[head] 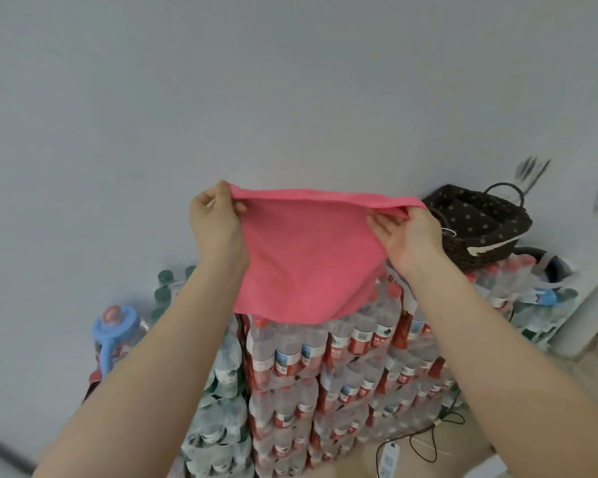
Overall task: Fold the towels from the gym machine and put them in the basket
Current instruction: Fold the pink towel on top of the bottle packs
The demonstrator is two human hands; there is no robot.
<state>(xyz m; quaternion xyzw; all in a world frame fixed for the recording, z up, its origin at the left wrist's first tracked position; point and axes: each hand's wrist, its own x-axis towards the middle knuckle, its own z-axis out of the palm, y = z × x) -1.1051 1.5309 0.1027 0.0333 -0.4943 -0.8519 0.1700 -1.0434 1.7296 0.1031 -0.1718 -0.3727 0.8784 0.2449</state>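
Note:
A pink towel (304, 257) hangs in the air in front of me, stretched between both hands along its top edge. My left hand (216, 222) pinches the top left corner. My right hand (408, 236) pinches the top right corner, fingers curled into the cloth. The towel's lower part droops over the bottle stack. A dark woven basket (480, 225) with a spotted lining and a loop handle stands on top of the bottle packs, just right of my right hand. The gym machine is out of view.
Shrink-wrapped packs of water bottles (325, 374) are stacked high against a white wall (256, 81). A blue-capped water jug (118, 326) stands at the left. A black cable and a white adapter (390, 453) lie on the floor at lower right.

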